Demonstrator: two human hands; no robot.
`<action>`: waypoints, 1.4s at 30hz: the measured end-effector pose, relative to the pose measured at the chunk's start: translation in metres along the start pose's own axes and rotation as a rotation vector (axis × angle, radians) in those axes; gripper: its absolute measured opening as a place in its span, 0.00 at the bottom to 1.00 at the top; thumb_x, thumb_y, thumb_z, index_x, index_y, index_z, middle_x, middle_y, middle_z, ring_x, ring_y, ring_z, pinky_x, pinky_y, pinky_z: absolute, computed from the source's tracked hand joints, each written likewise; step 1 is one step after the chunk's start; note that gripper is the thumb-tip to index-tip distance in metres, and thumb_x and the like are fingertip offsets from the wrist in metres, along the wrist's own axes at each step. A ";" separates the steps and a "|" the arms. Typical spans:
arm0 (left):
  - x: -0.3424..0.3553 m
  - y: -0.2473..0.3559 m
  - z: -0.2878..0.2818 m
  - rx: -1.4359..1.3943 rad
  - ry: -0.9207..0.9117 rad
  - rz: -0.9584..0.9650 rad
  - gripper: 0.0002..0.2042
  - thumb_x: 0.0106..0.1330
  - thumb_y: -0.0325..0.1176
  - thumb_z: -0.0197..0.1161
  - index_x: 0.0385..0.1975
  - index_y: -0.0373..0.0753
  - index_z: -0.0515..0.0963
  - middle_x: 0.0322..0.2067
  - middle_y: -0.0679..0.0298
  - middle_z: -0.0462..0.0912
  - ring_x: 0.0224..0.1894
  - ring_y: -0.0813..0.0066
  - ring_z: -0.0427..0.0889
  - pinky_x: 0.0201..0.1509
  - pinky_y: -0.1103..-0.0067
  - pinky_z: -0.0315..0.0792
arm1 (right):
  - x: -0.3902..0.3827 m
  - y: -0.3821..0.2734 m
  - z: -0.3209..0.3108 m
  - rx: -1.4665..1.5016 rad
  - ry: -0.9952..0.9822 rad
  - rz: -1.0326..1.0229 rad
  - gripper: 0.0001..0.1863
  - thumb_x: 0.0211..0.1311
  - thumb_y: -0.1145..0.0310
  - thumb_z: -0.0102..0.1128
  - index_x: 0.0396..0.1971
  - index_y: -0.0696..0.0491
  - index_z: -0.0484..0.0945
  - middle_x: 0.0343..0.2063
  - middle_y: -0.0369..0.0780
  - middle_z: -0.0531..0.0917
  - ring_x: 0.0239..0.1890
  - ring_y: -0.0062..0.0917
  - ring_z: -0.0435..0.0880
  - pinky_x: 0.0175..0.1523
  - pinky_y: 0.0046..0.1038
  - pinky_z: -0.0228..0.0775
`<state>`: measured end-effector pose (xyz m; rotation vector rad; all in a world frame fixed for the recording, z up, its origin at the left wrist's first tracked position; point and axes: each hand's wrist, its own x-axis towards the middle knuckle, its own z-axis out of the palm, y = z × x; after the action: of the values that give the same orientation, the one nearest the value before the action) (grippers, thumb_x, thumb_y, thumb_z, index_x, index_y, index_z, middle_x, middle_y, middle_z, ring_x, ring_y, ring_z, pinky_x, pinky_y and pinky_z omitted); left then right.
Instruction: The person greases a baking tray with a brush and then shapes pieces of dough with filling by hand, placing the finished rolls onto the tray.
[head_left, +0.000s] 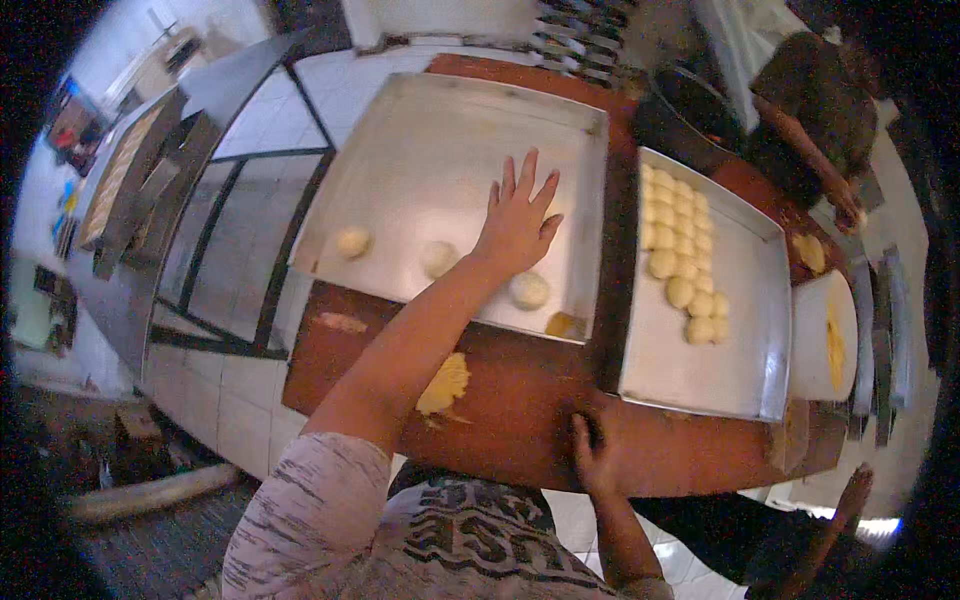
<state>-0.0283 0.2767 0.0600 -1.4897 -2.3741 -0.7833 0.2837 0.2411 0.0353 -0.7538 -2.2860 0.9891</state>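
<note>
1. While the left hand [517, 228] spreads its fingers, open and empty, over the large baking tray [430, 150], three dough balls [529, 291] sit along that tray's near side.
2. Right hand [596, 460] at table [530, 420] edge; cannot tell whether its fingers grip.
3. Narrower baking tray [700, 372], right: clustered dough balls [681, 292].

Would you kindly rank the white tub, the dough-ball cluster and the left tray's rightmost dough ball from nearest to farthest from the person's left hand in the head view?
1. Rightmost dough ball: below the left hand in the picture.
2. Dough-ball cluster: in the right tray.
3. White tub: farther right, past that tray.
</note>
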 end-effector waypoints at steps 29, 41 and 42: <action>-0.113 -0.182 -0.125 -0.015 -0.016 -0.234 0.23 0.45 0.28 0.66 0.45 0.39 0.74 0.44 0.52 0.74 0.52 0.51 0.70 0.54 0.65 0.67 | 0.200 -0.133 0.188 -0.250 -0.228 -0.299 0.08 0.52 0.64 0.60 0.27 0.54 0.80 0.29 0.42 0.78 0.36 0.37 0.74 0.41 0.35 0.70; -0.095 -0.171 -0.124 0.207 -0.292 -0.038 0.24 0.55 0.38 0.62 0.52 0.38 0.70 0.57 0.44 0.62 0.60 0.49 0.61 0.61 0.62 0.59 | 0.137 -0.026 -0.034 -0.202 0.124 -0.066 0.08 0.52 0.71 0.59 0.33 0.57 0.79 0.29 0.44 0.78 0.35 0.35 0.78 0.42 0.32 0.70; -0.092 -0.156 -0.129 0.181 -0.136 0.015 0.23 0.56 0.36 0.61 0.53 0.38 0.69 0.58 0.46 0.63 0.60 0.50 0.62 0.60 0.63 0.61 | 0.153 0.002 -0.048 -0.356 0.221 -0.016 0.09 0.52 0.72 0.59 0.33 0.57 0.79 0.29 0.45 0.78 0.34 0.36 0.78 0.42 0.33 0.71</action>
<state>-0.1353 0.0827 0.0762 -1.5272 -2.4522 -0.4631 0.2084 0.3667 0.0998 -0.9351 -2.2910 0.4656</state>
